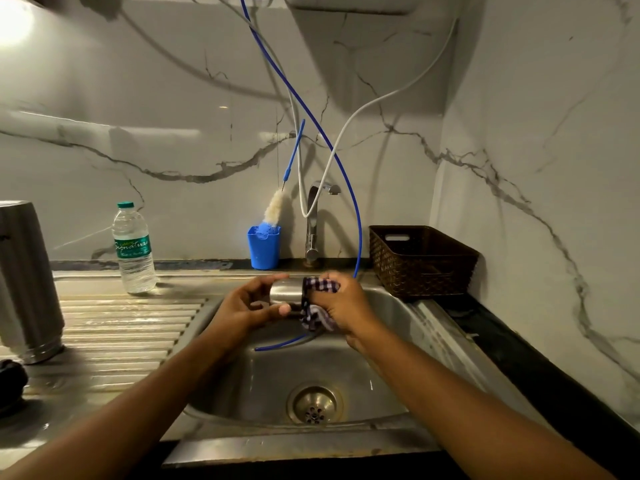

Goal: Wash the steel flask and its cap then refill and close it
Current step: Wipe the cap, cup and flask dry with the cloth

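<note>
Over the steel sink (pixel 263 375) my left hand (pixel 249 303) grips a steel cap (pixel 285 292), held on its side between thumb and fingers. My right hand (pixel 346 306) clutches a purple-and-white checked cloth (pixel 320 285) and presses it against the cap's right end. The tall steel flask (pixel 27 278) stands upright at the far left on the ribbed drainboard (pixel 121 327), its top cut off by the frame edge. A dark round object (pixel 12 375) lies just in front of the flask; I cannot tell what it is.
A plastic water bottle (pixel 133 249) stands at the back of the drainboard. A blue cup (pixel 264 249) with a bottle brush (pixel 275 209) sits left of the tap (pixel 313 223). A thin blue tube (pixel 358 237) hangs into the sink. A brown basket (pixel 422 261) stands at the right.
</note>
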Action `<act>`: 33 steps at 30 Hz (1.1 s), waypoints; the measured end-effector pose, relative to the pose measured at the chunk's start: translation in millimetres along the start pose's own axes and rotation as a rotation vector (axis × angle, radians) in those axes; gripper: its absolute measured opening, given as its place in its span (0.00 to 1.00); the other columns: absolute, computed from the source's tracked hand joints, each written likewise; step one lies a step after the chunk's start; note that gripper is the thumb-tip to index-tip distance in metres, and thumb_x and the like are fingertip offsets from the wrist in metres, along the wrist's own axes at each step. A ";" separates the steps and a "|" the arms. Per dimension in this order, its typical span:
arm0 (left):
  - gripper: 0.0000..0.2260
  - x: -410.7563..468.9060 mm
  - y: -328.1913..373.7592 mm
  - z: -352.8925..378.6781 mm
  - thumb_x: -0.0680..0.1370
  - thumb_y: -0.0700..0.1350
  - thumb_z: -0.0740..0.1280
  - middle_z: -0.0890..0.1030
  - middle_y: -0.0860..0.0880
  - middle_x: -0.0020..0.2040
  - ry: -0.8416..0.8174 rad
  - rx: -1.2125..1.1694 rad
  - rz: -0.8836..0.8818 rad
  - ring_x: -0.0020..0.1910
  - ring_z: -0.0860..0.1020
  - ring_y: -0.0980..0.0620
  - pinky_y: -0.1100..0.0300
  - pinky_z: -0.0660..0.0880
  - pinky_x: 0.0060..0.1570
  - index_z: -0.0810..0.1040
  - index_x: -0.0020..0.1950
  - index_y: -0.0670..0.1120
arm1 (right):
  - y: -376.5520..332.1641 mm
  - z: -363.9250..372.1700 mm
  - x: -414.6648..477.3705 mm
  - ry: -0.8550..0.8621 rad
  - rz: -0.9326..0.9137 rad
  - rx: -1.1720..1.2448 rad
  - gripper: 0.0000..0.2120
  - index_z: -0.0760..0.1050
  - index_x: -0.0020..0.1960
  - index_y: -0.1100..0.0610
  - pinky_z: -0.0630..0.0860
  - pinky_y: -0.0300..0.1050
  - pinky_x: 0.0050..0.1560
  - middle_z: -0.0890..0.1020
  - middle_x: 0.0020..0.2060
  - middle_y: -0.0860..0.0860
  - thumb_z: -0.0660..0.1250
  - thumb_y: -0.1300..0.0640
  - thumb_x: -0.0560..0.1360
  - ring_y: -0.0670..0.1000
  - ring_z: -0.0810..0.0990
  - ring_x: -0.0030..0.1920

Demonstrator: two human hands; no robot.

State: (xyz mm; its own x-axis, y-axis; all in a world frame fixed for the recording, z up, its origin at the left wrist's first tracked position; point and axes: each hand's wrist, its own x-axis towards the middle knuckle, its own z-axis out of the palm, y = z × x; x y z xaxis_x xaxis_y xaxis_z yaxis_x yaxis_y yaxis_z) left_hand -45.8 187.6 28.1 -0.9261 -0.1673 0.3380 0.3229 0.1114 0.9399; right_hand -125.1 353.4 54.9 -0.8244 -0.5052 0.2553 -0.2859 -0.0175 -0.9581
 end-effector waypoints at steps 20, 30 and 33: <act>0.28 -1.5 5.7 6.8 0.61 0.56 0.76 0.84 0.43 0.42 0.143 -0.225 -0.246 0.40 0.83 0.47 0.60 0.80 0.33 0.77 0.54 0.42 | 7.8 -1.5 -4.0 -0.048 -0.879 -0.706 0.14 0.73 0.49 0.57 0.70 0.28 0.45 0.80 0.45 0.53 0.74 0.62 0.66 0.47 0.76 0.45; 0.37 -4.1 6.5 5.7 0.53 0.54 0.81 0.82 0.48 0.54 0.105 0.074 0.018 0.52 0.81 0.49 0.57 0.80 0.47 0.75 0.61 0.52 | 12.3 4.6 -0.4 0.044 -0.039 -0.021 0.10 0.72 0.48 0.53 0.75 0.33 0.34 0.79 0.48 0.52 0.70 0.62 0.72 0.48 0.79 0.45; 0.29 -4.7 4.4 10.9 0.61 0.48 0.80 0.82 0.48 0.54 0.127 0.120 0.036 0.52 0.82 0.49 0.53 0.80 0.49 0.76 0.60 0.52 | 7.4 -2.5 7.7 0.011 0.200 0.235 0.06 0.75 0.48 0.55 0.78 0.40 0.36 0.81 0.44 0.56 0.69 0.62 0.72 0.52 0.81 0.42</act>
State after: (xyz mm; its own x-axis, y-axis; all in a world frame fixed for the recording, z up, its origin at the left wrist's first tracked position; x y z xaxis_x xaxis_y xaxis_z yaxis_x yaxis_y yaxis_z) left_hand -42.1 199.6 30.2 -0.8797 -0.2827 0.3824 0.3233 0.2341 0.9169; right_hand -134.8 351.5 50.1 -0.8584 -0.5096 0.0586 0.0024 -0.1183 -0.9930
